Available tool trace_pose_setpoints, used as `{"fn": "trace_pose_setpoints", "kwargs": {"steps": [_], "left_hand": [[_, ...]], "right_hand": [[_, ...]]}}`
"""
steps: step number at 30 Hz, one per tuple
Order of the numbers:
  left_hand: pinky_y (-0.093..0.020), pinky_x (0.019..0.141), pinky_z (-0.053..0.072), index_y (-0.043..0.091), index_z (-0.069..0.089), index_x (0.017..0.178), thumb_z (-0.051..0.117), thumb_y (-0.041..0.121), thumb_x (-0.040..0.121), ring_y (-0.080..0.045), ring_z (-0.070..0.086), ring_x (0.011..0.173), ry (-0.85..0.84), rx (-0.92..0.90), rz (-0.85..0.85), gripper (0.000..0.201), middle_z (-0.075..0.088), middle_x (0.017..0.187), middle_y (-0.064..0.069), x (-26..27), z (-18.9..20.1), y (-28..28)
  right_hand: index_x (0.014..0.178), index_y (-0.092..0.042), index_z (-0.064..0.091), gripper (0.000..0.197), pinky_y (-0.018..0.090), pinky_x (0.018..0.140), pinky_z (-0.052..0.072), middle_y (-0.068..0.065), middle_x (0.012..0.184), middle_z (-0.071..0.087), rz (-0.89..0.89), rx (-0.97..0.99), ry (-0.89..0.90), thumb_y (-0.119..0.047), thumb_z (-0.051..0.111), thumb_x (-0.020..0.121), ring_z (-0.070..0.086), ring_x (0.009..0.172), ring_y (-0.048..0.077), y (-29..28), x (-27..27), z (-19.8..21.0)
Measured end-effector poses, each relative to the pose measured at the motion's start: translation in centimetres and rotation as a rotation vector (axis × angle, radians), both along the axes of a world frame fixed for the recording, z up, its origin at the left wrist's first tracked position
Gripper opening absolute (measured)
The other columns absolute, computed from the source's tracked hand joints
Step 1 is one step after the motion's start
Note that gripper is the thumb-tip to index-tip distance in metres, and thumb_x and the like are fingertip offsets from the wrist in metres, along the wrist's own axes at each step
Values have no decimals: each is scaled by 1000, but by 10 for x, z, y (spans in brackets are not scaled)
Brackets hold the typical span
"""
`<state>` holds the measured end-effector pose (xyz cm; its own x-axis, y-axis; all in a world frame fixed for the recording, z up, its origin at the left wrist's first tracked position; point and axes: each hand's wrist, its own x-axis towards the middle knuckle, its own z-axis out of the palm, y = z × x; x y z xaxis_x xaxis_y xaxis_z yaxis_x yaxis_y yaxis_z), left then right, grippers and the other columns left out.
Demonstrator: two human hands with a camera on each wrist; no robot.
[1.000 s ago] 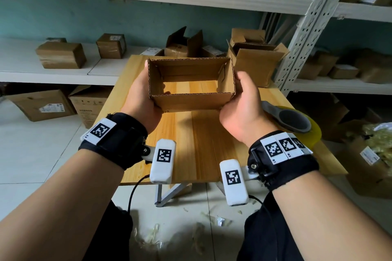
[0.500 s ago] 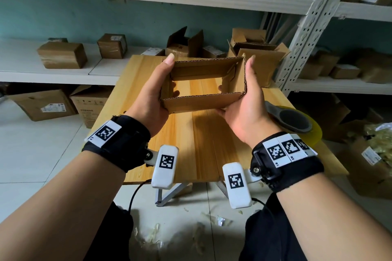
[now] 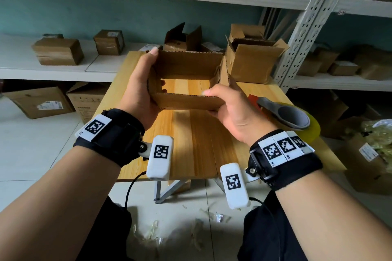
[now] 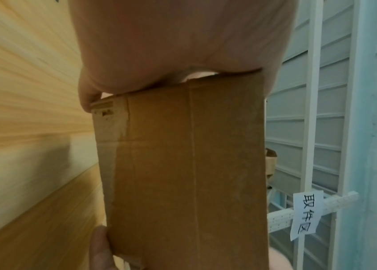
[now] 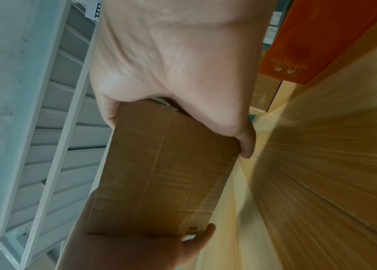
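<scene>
Held above table (image 3: pixel 197 144): box (image 3: pixel 188 103), open top and bottom. Pinched at left wall by left hand (image 3: pixel 140 93), thumb inside, fingers straight outside. Gripped at near right corner by right hand (image 3: pixel 235 112), thumb over rim.

Box (image 3: pixel 187 103) seen plain brown. Table (image 3: pixel 197 144) striped in pale wood grain. At 3 o'clock, tape dispenser (image 3: pixel 286 114) is coloured grey, tape roll (image 3: pixel 315 131) yellow, tip probably red-orange. Wristbands (image 3: pixel 114 133) black, tagged with black-white square codes.
</scene>
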<state>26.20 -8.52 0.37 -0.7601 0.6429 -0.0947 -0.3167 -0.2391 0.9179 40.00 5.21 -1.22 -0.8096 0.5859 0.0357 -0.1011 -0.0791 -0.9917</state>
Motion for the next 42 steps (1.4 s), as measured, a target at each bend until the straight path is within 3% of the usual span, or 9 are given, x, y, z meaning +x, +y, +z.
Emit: {"fn": "trace_pose_setpoints", "kwargs": {"steps": [6,14,20,22,25,28,31,36,42], "left_hand": [[-48,105,49,28,69,124,72,81,70,-26,64,101,-74,-94,-31,76,65,110,-6,-7,2,-4],[-44,100,52,29,65,133,72,79,75,-25,62,108,-41,-71,-64,77,63,115,-4,1,1,-2],[-42,93,54,30,61,135,69,77,79,-25,60,106,-73,-33,-49,74,60,119,-5,4,2,-1],[-41,86,56,29,63,133,70,75,80,-24,59,105,-89,-6,-45,70,58,116,-5,3,3,-2],[-42,87,58,29,63,130,68,77,81,-23,59,104,-95,24,-43,69,57,114,-6,3,4,-1],[-47,99,56,27,62,132,60,86,80,-23,62,105,-77,15,-53,78,59,116,-7,4,3,-1],[-44,95,59,24,56,139,49,93,77,-22,61,101,-12,-45,-94,93,60,113,-4,5,-1,3],[-54,111,44,26,60,131,34,103,60,-26,50,99,92,-158,-214,108,47,113,-7,8,-6,4],[-50,108,50,42,71,109,55,84,69,-24,57,97,108,-144,-260,60,54,114,-7,20,-6,5]], "right_hand": [[135,-36,61,61,55,119,40,-3,127,67,3,144,40,-27,77,77,56,134,28,-5,1,-1],[96,-38,60,31,48,105,43,-14,92,57,-50,98,121,-16,64,74,51,106,21,-3,4,2],[127,-45,61,51,48,115,43,-16,114,70,-12,152,146,-21,70,82,59,124,20,-6,5,7],[127,-47,63,49,43,113,42,-17,128,71,-2,118,133,-38,77,81,59,131,15,-11,5,11],[141,-42,59,70,53,122,34,-6,147,63,-36,-21,153,-73,72,80,52,143,20,-9,4,14],[139,-35,57,50,54,120,40,-2,135,69,-105,-192,159,-68,47,102,61,131,22,-3,6,17],[138,-34,60,47,53,120,41,2,137,64,-142,-187,71,-63,47,104,59,127,23,0,6,13],[150,-37,54,57,53,114,46,4,145,60,-220,-218,76,-65,53,100,57,130,26,4,7,12],[150,-36,53,57,52,110,48,7,142,61,-277,-239,93,-65,53,100,60,126,29,12,12,6]]}}
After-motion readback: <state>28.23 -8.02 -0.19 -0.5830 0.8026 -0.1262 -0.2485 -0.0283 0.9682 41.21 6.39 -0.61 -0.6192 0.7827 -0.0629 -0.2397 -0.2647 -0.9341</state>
